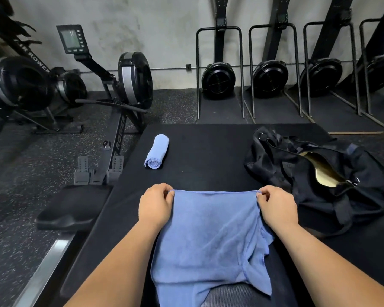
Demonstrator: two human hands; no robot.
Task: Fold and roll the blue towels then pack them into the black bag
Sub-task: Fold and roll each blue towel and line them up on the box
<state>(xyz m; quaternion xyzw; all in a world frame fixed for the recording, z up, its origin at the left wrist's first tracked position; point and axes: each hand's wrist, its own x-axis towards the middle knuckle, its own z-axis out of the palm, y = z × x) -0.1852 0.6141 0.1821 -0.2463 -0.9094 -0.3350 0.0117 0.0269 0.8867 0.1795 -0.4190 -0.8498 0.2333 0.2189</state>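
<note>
A blue towel (211,235) lies spread over the near part of the black mat (204,151), its near end crumpled and hanging toward me. My left hand (156,204) pinches its far left corner. My right hand (275,207) pinches the far right corner, and the far edge runs straight between them. A second blue towel (156,151), rolled up, lies on the mat at the far left. The black bag (315,178) sits at the right of the mat with its zip open, showing a gold lining.
A rowing machine (124,85) with a seat (71,211) and rail stands on the speckled floor to the left. Several more rowers (271,78) stand upright along the back wall. Bare mat lies between the rolled towel and the bag.
</note>
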